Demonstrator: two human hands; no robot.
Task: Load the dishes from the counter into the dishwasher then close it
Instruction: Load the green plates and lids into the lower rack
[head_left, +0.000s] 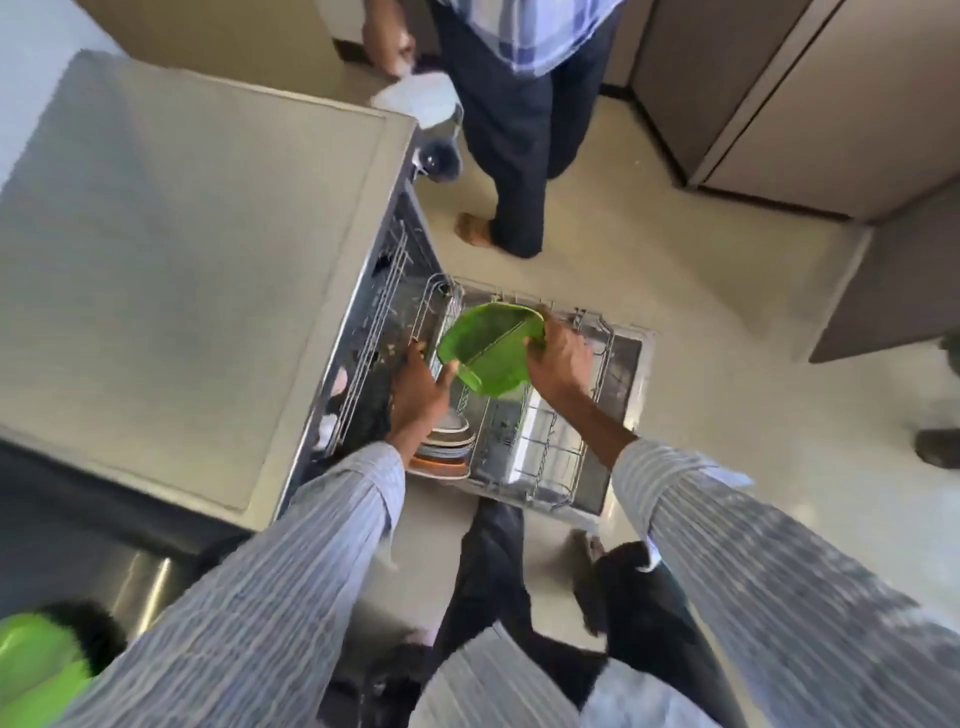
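A green divided plate (485, 349) hangs tilted over the pulled-out lower rack (550, 452) of the open dishwasher. My right hand (558, 358) grips the plate's right rim. My left hand (418, 387) reaches in beside the plate's left edge, thumb touching the rim, fingers extended toward the rack wires. Below my left wrist a row of pale and orange-rimmed plates (444, 447) stands in the rack. The beige counter (171, 270) lies on the left above the dishwasher.
Another person (519, 130) stands on the floor beyond the dishwasher door, holding a white object. A green item (36, 670) sits blurred at the bottom left near a steel sink (140, 577). Cabinets (810, 93) line the right.
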